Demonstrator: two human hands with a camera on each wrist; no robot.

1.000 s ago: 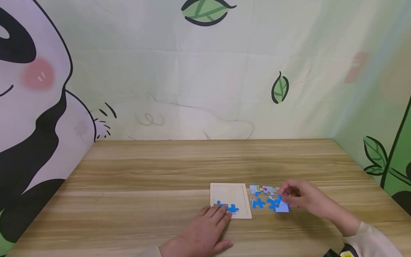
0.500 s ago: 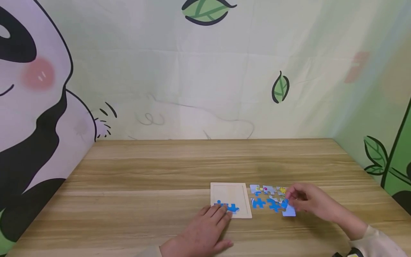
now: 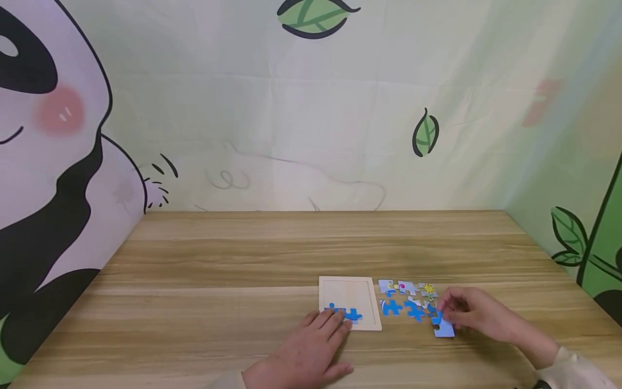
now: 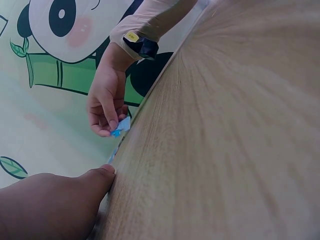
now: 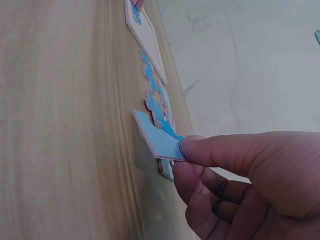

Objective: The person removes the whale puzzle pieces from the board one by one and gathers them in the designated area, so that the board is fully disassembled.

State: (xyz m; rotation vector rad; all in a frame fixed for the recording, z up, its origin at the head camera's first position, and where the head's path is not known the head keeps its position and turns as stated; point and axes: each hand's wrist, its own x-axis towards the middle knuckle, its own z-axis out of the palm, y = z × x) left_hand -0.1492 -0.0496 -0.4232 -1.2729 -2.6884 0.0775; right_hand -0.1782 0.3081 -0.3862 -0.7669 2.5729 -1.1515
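Note:
Between thumb and fingers, my right hand pinches a light-and-dark-blue puzzle piece, also seen raised off the table in the right wrist view. The other loose puzzle pieces lie in rough rows just left of that hand, one of them bearing a yellow sun. My left hand lies with fingers extended over the near edge of a square wooden puzzle tray. Blue pieces sit along the tray's near side, partly hidden under those fingertips.
The wood-grain table stretches out to the left, behind and in front of the tray. A light wall painted with leaves stands at the back, and a painted panda covers the left side.
My right hand has moved right and nearer with the pinched puzzle piece, turning it and uncovering the sun piece. The left hand and tray have stayed put.

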